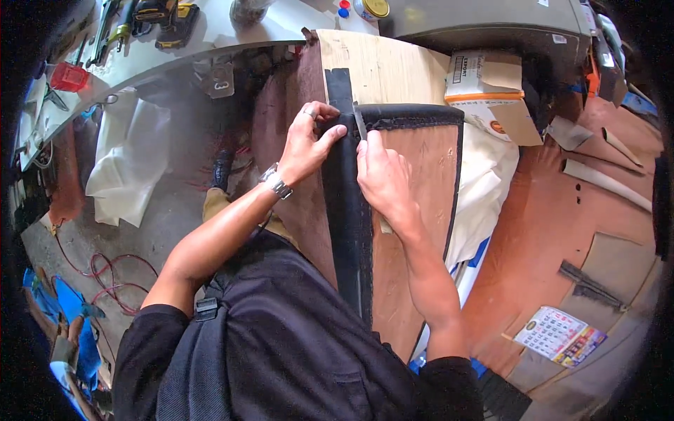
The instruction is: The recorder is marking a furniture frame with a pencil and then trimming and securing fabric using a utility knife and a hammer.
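Note:
In front of me lies a wooden panel (pixel 411 175) whose edges are wrapped in black leather-like covering (pixel 342 210). My left hand (pixel 309 140), with a ring and a metal watch, is closed at the panel's upper corner, pinching the black covering between thumb and curled fingers. Just right of it, my right hand (pixel 385 175) grips a knife (pixel 360 121) with a flat metal blade. The blade points away from me and touches the covering beside the corner; the handle is hidden in my fist. A loose black flap (pixel 340 88) extends past the corner onto a pale wooden board (pixel 386 67).
A white worktable (pixel 203 49) at the back left bears a cordless tool (pixel 168 17). An opened cardboard box (pixel 484 91) and white cloth (pixel 484 182) lie right of the panel. Further right, a brown surface (pixel 519 231) holds scraps and a calendar (pixel 558 337). A red cord (pixel 105 277) coils on the floor.

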Demonstrator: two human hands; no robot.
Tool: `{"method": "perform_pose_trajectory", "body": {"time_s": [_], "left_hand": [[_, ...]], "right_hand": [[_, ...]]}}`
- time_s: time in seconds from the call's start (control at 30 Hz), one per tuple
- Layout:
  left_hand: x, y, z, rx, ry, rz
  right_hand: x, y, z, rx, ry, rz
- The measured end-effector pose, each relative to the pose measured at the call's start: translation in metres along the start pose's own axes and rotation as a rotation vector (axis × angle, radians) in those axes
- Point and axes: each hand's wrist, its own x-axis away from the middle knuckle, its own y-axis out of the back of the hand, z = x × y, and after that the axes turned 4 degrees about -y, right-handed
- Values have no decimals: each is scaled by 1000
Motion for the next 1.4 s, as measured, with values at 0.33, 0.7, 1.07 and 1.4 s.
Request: {"method": "perform_pose_trajectory", "body": {"time_s": [0.33,0.7,1.07,1.4], "left_hand": [[8,-13,17,229,21,-86],[10,-19,26,279,-53,-136],[13,-19,34,254,-67,-163],[-15,3,-21,-191,-278,50]], "right_hand": [[-19,-14,1,-7,36,-51],[-12,-8,0,-6,18,-5],[22,-15,0,29,0,11],[35,20,-26,-206,-44,77]]}}
